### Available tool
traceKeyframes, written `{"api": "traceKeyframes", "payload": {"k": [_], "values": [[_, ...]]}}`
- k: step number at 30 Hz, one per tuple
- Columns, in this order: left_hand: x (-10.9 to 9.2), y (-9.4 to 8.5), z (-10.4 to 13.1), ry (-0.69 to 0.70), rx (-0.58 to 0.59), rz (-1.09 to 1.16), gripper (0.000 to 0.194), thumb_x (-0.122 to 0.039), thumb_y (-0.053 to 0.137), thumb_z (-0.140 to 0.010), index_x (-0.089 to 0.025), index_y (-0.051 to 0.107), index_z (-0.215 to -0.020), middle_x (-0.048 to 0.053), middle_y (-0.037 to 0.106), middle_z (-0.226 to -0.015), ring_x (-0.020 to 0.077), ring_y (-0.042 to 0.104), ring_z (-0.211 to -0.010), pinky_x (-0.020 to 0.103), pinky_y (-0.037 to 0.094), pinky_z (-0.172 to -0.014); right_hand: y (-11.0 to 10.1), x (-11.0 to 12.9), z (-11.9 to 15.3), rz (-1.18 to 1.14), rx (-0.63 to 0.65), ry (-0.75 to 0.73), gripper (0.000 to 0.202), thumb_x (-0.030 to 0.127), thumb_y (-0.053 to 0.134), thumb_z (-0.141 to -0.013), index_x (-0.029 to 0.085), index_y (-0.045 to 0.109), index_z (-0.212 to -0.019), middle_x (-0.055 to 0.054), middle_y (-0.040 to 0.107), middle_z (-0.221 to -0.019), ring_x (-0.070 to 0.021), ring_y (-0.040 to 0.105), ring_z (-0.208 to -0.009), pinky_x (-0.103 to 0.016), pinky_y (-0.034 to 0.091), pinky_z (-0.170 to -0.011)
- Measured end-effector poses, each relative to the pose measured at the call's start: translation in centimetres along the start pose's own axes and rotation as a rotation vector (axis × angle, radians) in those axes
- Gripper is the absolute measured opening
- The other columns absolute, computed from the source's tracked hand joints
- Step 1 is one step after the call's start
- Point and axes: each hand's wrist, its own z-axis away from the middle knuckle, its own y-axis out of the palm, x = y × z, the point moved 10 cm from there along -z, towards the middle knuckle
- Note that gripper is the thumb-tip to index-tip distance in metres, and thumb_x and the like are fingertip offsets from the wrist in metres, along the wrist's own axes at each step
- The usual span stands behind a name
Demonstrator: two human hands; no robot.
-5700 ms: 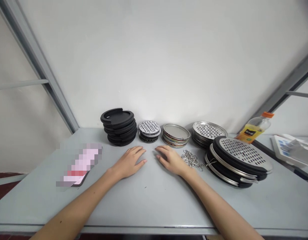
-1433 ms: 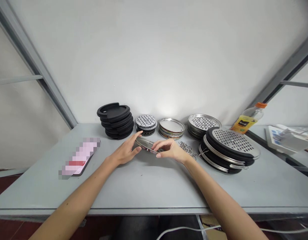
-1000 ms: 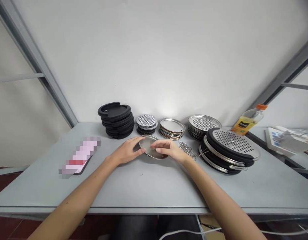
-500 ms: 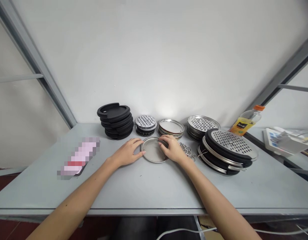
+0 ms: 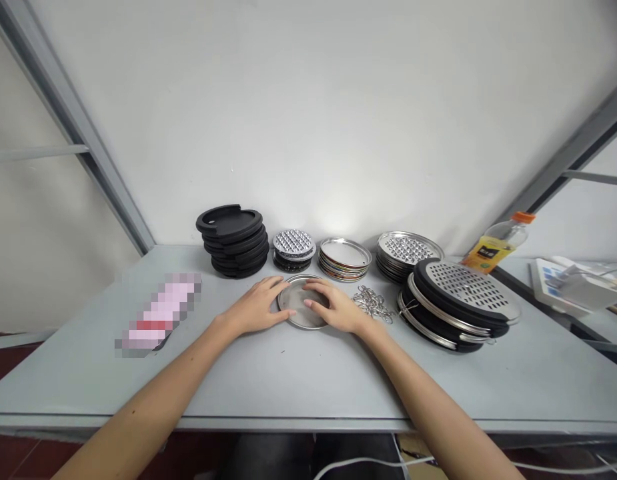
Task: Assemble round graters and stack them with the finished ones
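A shallow round metal dish (image 5: 308,319) with a raised rim lies on the grey table in front of me. My left hand (image 5: 261,306) is at its left edge, fingers on the rim and thumb reaching over the lower left side. From the right, my right hand (image 5: 338,307) extends over the dish, covering its right rim. The right fingers are slightly bent and spread, with nothing between them. Whether the right fingertips touch the dish's inside, I cannot tell. Close to the right hand is a pile of metal ring clips (image 5: 373,303).
Behind stand stacks of black ring-shaped holders (image 5: 233,243), small grater discs (image 5: 294,247), metal dishes (image 5: 345,257) and larger grater discs (image 5: 409,250). At right are black-rimmed grater assemblies (image 5: 463,300) and an orange-capped bottle (image 5: 498,245). A blurred phone (image 5: 161,317) lies left.
My right hand's fingers have slid left, further over the dish. The dish has shifted slightly left, and more of the ring clips shows. My left hand has barely moved.
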Motion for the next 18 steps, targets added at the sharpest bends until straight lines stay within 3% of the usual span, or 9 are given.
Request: {"api": "traceKeyframes", "payload": {"k": [7,12,18], "values": [[-0.5,0.0,0.0,0.024,0.043,0.038,0.069,-0.057,0.061,-0.081,-0.022,0.046,-0.138,0.012,0.047,-0.142,0.0299,0.042,-0.132,0.045,0.035,-0.109,-1.4,-2.7,0.2,0.187,-0.14,0.107,0.034,0.033,0.053,-0.088,0.015,0.062,-0.115,-0.017,0.061,-0.123,-0.0286,0.054,-0.118,-0.048,0.041,-0.102],[-0.6,-0.4,0.1,0.046,0.039,0.027,0.064,-0.053,0.06,-0.083,-0.022,0.046,-0.138,0.011,0.048,-0.142,0.0292,0.043,-0.131,0.044,0.036,-0.109,-0.9,-2.7,0.0,0.174,-0.074,0.114,0.032,0.033,0.053,-0.089,0.015,0.065,-0.112,-0.016,0.064,-0.12,-0.0291,0.059,-0.111,-0.048,0.042,-0.1],[-0.2,-0.3,0.2,0.018,0.054,0.016,0.066,-0.057,0.058,-0.084,-0.023,0.044,-0.14,0.009,0.045,-0.144,0.0294,0.04,-0.134,0.044,0.034,-0.11,-0.2,-2.1,0.1,0.105,0.037,0.161,0.043,0.041,0.056,-0.086,0.013,0.064,-0.118,-0.02,0.059,-0.129,-0.0339,0.048,-0.128,-0.055,0.031,-0.108]]}}
